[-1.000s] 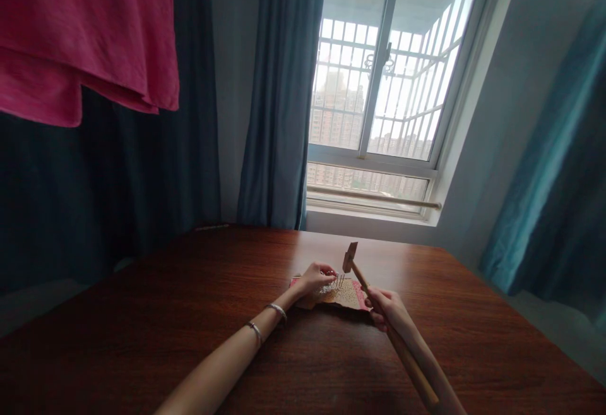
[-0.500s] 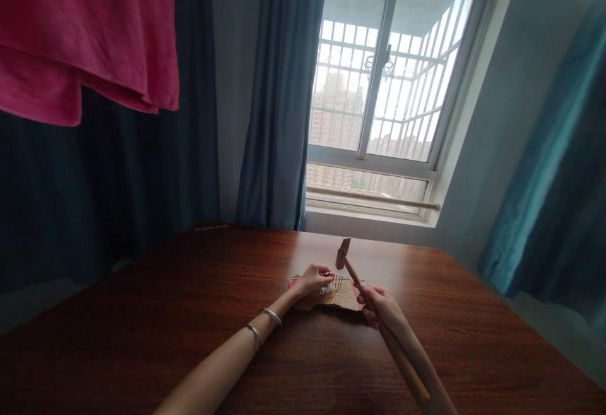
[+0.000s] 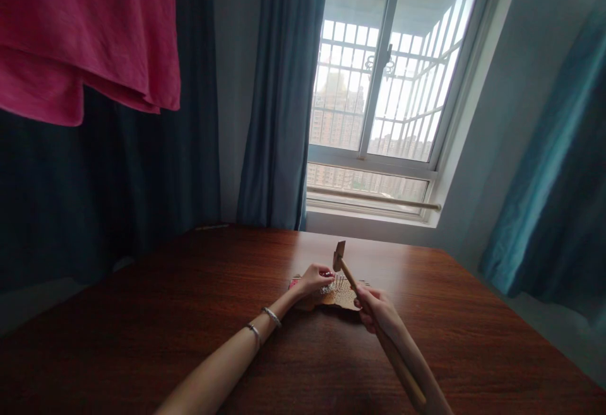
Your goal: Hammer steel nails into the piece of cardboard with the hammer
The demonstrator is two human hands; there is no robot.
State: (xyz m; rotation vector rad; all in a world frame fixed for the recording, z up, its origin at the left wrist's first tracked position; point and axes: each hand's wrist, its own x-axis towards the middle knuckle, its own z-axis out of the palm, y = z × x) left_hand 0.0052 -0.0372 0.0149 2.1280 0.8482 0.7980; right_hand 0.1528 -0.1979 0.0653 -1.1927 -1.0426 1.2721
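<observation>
My right hand (image 3: 381, 312) is closed around the wooden handle of a hammer (image 3: 348, 275), whose head is raised just above my left fingertips. My left hand (image 3: 313, 278) is closed in a pinch at what looks like a thin nail, mostly hidden by the fingers. Beneath it lies a small tan board (image 3: 344, 297) with a rough front edge and a speckled top. Several thin nails (image 3: 339, 281) stand upright in the board, right beside the left fingertips. Small shiny bits cover its left part, too small to make out.
The board rests on a brown wooden table (image 3: 227, 339) that reaches back to the wall. Behind it is a barred window (image 3: 379, 118) with blue curtains (image 3: 279, 118) at the sides. A pink cloth (image 3: 95, 36) hangs at the upper left.
The hammer head has shifted slightly left and down, closer to the left fingertips, and my right hand has moved a little left with it. My left hand stays in place.
</observation>
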